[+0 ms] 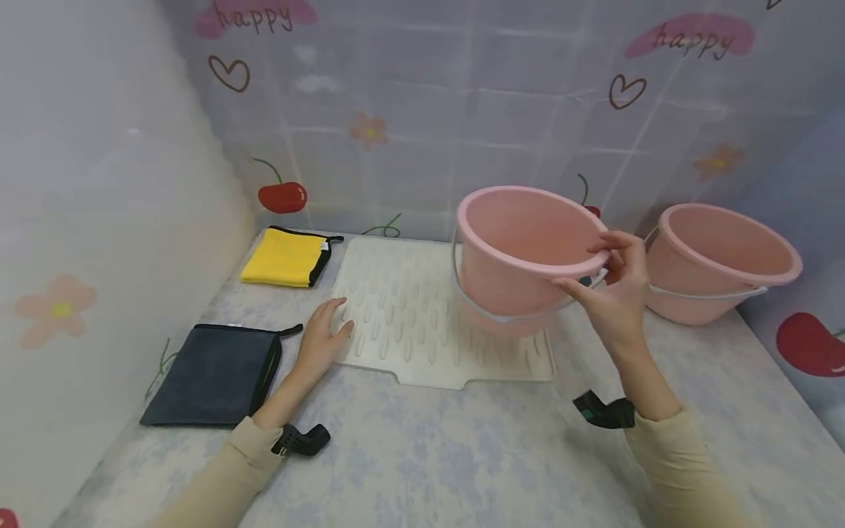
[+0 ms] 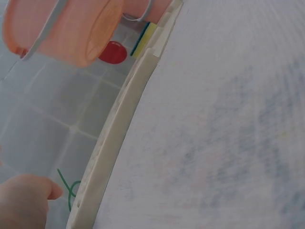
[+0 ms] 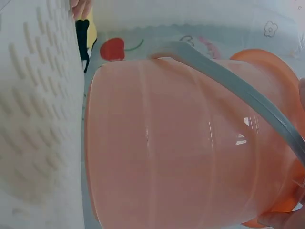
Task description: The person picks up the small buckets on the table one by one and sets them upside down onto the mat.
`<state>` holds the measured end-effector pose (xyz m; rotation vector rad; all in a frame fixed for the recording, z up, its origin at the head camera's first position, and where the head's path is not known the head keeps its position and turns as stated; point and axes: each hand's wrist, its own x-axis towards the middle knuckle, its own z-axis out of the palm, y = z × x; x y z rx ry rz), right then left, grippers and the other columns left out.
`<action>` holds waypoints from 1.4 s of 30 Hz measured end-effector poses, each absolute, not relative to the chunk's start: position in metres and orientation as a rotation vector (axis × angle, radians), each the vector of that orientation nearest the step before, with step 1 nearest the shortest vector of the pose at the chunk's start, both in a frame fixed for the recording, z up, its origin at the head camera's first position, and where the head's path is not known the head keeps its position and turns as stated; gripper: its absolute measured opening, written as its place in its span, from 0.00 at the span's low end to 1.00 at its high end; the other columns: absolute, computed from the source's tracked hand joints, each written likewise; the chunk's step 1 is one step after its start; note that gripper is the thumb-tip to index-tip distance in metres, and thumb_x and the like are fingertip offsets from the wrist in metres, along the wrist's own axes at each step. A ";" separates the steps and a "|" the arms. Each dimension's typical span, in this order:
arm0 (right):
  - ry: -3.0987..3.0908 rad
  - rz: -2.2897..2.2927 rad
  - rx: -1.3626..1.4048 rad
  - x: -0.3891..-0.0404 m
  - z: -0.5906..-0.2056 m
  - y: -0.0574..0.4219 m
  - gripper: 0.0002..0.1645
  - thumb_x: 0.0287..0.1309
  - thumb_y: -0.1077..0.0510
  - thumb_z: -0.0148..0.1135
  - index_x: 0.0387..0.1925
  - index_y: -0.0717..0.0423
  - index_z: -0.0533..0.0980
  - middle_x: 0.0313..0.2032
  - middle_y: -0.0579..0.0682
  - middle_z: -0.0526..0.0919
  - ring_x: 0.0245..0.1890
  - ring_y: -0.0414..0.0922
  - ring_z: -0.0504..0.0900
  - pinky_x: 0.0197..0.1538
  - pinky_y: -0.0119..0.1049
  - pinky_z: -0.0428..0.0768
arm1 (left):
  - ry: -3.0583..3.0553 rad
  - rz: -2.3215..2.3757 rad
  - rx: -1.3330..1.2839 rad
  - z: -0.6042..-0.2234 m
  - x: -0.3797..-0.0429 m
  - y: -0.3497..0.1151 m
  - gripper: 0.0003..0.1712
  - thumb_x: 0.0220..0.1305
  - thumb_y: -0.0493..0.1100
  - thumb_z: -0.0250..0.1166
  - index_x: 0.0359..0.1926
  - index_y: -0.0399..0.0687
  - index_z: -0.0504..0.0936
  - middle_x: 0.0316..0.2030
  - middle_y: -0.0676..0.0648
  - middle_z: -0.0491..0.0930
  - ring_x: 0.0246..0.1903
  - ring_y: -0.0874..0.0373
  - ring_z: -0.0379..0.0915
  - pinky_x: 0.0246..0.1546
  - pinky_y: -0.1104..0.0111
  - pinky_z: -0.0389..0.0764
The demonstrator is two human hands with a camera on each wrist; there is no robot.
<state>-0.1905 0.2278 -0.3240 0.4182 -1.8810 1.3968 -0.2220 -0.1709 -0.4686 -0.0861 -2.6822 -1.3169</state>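
A pink bucket (image 1: 508, 286) with a grey handle hangs over the right part of a white ridged draining mat (image 1: 389, 308). My right hand (image 1: 617, 290) pinches the bucket's rim on its right side, thumb outside and fingers over the edge. In the right wrist view the bucket's wall (image 3: 167, 143) shows its base raised off the mat. My left hand (image 1: 323, 334) is at the mat's left edge with fingers loosely bent and nothing held. The left wrist view shows only part of that hand (image 2: 26, 200), beside the mat's raised edge (image 2: 116, 124).
A second pink bucket (image 1: 713, 271) stands at the back right. A folded yellow cloth (image 1: 284, 257) lies at the back left, with a dark folded cloth (image 1: 221, 374) in front of it. A yellow-green sponge (image 2: 144, 40) shows beyond the mat. Printed curtains surround the table.
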 end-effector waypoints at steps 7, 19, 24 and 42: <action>-1.841 1.498 0.490 -0.222 -0.323 0.191 0.45 0.37 0.54 0.79 0.54 0.69 0.66 0.43 0.44 0.77 0.41 0.38 0.78 0.35 0.22 0.70 | -2.634 -1.375 -0.126 -0.472 -0.221 -0.158 0.28 0.66 0.44 0.58 0.65 0.43 0.66 0.66 0.39 0.64 0.68 0.43 0.58 0.68 0.48 0.60; -1.842 1.587 0.390 -0.222 -0.318 0.186 0.38 0.40 0.58 0.78 0.53 0.57 0.67 0.43 0.49 0.77 0.41 0.45 0.77 0.36 0.24 0.75 | -2.381 -1.551 -0.460 -0.431 -0.218 -0.126 0.35 0.62 0.42 0.64 0.68 0.47 0.61 0.67 0.45 0.64 0.68 0.51 0.57 0.69 0.53 0.58; -1.740 1.716 0.373 -0.222 -0.314 0.192 0.36 0.37 0.54 0.79 0.49 0.50 0.69 0.40 0.51 0.78 0.37 0.43 0.76 0.34 0.23 0.74 | -2.162 -1.567 -0.782 -0.404 -0.226 -0.111 0.41 0.60 0.41 0.66 0.70 0.42 0.56 0.66 0.41 0.66 0.67 0.49 0.59 0.69 0.54 0.59; -1.878 2.137 0.129 -0.225 -0.313 0.198 0.27 0.58 0.56 0.63 0.55 0.47 0.61 0.33 0.41 0.79 0.35 0.39 0.77 0.43 0.27 0.80 | -1.970 -1.543 -1.042 -0.389 -0.228 -0.098 0.67 0.43 0.67 0.71 0.71 0.35 0.47 0.67 0.32 0.60 0.66 0.45 0.60 0.68 0.54 0.64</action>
